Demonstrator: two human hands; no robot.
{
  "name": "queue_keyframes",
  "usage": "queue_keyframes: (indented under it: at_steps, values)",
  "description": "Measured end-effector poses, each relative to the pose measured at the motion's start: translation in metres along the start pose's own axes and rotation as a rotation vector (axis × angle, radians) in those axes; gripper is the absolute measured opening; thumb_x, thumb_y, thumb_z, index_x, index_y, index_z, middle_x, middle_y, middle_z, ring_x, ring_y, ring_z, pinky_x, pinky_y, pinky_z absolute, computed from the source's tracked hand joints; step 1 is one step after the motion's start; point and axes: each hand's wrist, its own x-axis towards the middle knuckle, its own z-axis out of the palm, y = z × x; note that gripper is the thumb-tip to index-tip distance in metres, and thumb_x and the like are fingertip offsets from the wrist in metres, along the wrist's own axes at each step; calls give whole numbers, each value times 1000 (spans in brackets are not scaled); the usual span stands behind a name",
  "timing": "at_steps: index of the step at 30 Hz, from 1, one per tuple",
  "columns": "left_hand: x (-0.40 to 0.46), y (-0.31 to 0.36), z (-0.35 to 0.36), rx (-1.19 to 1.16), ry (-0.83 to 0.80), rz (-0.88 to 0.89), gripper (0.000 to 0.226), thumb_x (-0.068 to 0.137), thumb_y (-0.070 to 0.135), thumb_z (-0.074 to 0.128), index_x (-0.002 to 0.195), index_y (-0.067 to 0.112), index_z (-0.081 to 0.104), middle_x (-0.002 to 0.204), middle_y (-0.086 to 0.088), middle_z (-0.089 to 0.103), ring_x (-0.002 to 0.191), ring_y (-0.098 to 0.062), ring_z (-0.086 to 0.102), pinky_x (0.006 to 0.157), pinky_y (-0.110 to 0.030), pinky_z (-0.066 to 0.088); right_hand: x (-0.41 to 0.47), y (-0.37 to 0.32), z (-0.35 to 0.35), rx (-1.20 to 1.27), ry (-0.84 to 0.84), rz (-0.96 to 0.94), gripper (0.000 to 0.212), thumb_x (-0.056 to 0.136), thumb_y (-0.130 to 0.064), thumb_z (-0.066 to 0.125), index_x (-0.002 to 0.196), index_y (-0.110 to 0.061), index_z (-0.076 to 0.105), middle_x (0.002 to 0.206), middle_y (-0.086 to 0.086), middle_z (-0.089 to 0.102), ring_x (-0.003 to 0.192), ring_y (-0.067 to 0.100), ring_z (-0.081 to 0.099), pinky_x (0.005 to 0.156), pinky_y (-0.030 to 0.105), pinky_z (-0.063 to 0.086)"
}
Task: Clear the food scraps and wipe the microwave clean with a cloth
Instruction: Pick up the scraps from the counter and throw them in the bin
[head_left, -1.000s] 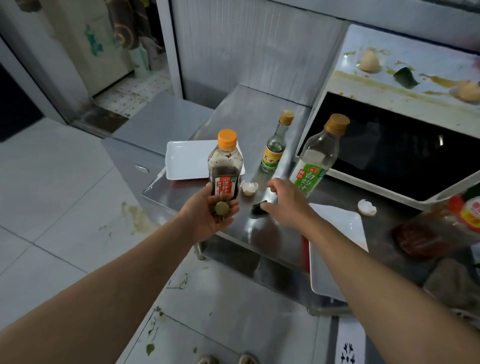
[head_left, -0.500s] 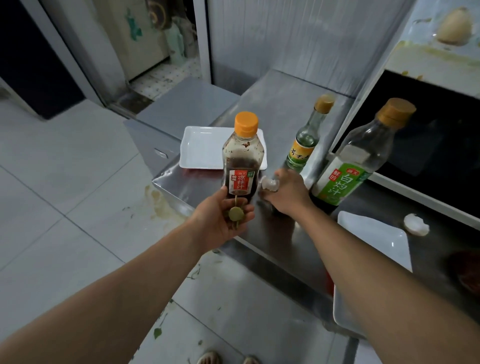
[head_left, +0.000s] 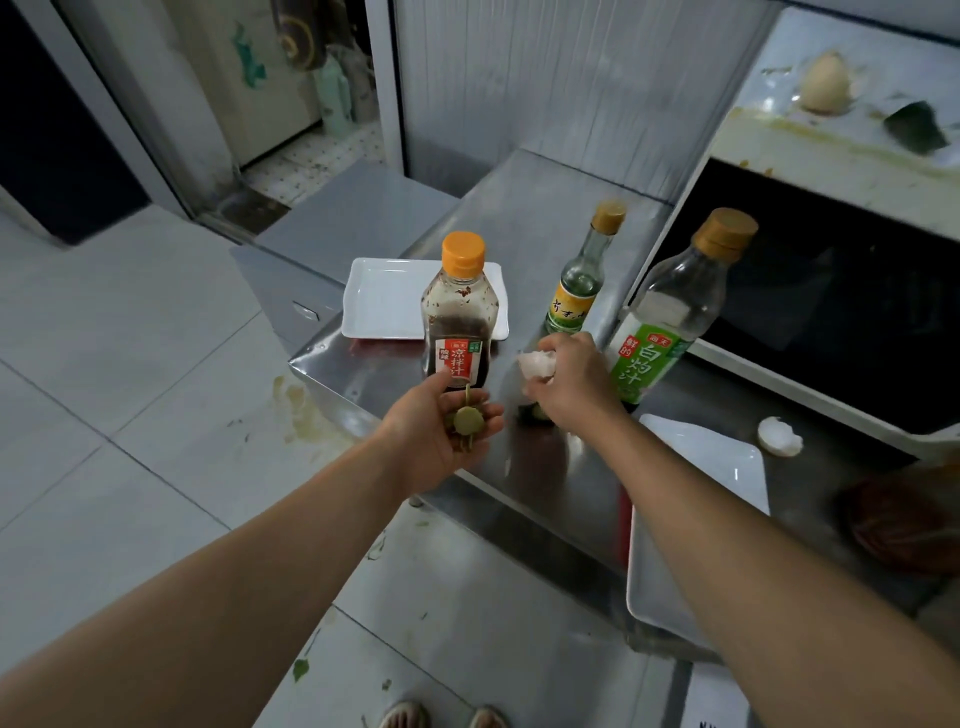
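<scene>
My left hand (head_left: 441, 431) is cupped palm up at the steel counter's front edge and holds green vegetable scraps (head_left: 466, 420). Just right of it, my right hand (head_left: 571, 382) is closed on a white eggshell piece (head_left: 535, 362), with a green scrap (head_left: 535, 411) under it on the counter. The white microwave (head_left: 831, 156) stands at the right, its dark door facing me. On its stained top lie an eggshell (head_left: 826, 83) and a dark green leaf (head_left: 917, 127). Another eggshell piece (head_left: 779, 436) lies on the counter in front of the microwave.
Three bottles stand on the steel counter (head_left: 519, 223): a dark sauce bottle (head_left: 460, 312), a small clear one (head_left: 582, 275) and a large green-label one (head_left: 670, 322). White trays sit at the back left (head_left: 379, 301) and front right (head_left: 691, 467). A dark reddish item (head_left: 904, 519) lies at the right. Scraps dot the floor.
My right hand moved from the green scrap to the eggshell piece near the bottles and picked it up. The left hand stayed cupped with its scraps.
</scene>
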Motion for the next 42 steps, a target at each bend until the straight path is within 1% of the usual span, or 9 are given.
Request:
queue_keyframes:
  at_steps: [6, 13, 18, 22, 25, 33, 36, 40, 42]
  values:
    - [-19, 0, 21, 44, -36, 13, 48, 98, 46, 32, 113, 7, 56, 102, -13, 64, 81, -20, 62, 75, -31, 45, -33, -3, -28, -14, 1, 6, 51, 77, -14, 73, 123, -7, 53, 125, 13, 42, 108, 26, 50, 85, 21, 35]
    - [-38, 0, 46, 126, -110, -11, 47, 98, 43, 34, 111, 6, 58, 93, -12, 67, 79, -21, 64, 76, -32, 46, -82, 9, -67, 14, 81, 128, 44, 73, -13, 72, 114, -13, 55, 121, 10, 47, 107, 25, 51, 84, 25, 38]
    - [-44, -9, 70, 207, -211, -47, 50, 98, 46, 30, 110, 7, 58, 91, -10, 67, 83, -20, 63, 82, -34, 45, -107, 28, -101, -26, 181, 215, 44, 75, -14, 70, 117, -12, 57, 122, 8, 52, 111, 24, 52, 73, 17, 28]
    - [-47, -22, 93, 245, -277, -63, 52, 99, 45, 30, 119, 5, 56, 97, -12, 65, 83, -20, 62, 82, -36, 45, -121, 48, -125, -46, 213, 310, 42, 77, -10, 66, 118, -11, 57, 120, 10, 57, 109, 25, 54, 85, 27, 38]
    - [-42, -31, 113, 255, -296, -80, 54, 99, 44, 30, 124, 3, 54, 96, -13, 65, 80, -20, 62, 76, -32, 46, -128, 70, -140, -55, 226, 360, 42, 76, -11, 67, 117, -13, 57, 120, 7, 60, 109, 24, 56, 84, 25, 39]
    - [5, -50, 157, 252, -235, -91, 45, 98, 44, 31, 103, 8, 58, 95, -10, 65, 84, -20, 63, 94, -39, 38, -103, 144, -159, 46, 262, 421, 46, 72, -7, 73, 115, -11, 58, 115, 11, 63, 105, 27, 59, 84, 29, 45]
    - [22, -56, 171, 232, -192, -95, 47, 97, 45, 34, 113, 7, 57, 100, -12, 67, 87, -20, 64, 87, -38, 42, -85, 165, -150, 68, 254, 370, 40, 75, -13, 72, 112, -12, 59, 111, 10, 63, 97, 25, 59, 73, 25, 42]
    - [42, -62, 185, 211, -173, -97, 47, 96, 46, 38, 113, 7, 59, 104, -12, 68, 92, -21, 66, 75, -36, 46, -68, 185, -133, 38, 223, 337, 43, 76, -17, 73, 115, -14, 57, 115, 8, 62, 107, 27, 56, 91, 37, 45]
    - [50, -64, 192, 221, -169, -100, 47, 96, 46, 37, 111, 8, 60, 101, -10, 69, 90, -20, 66, 73, -36, 46, -63, 196, -126, 45, 220, 345, 43, 77, -18, 74, 116, -15, 56, 115, 7, 62, 109, 27, 55, 91, 36, 46]
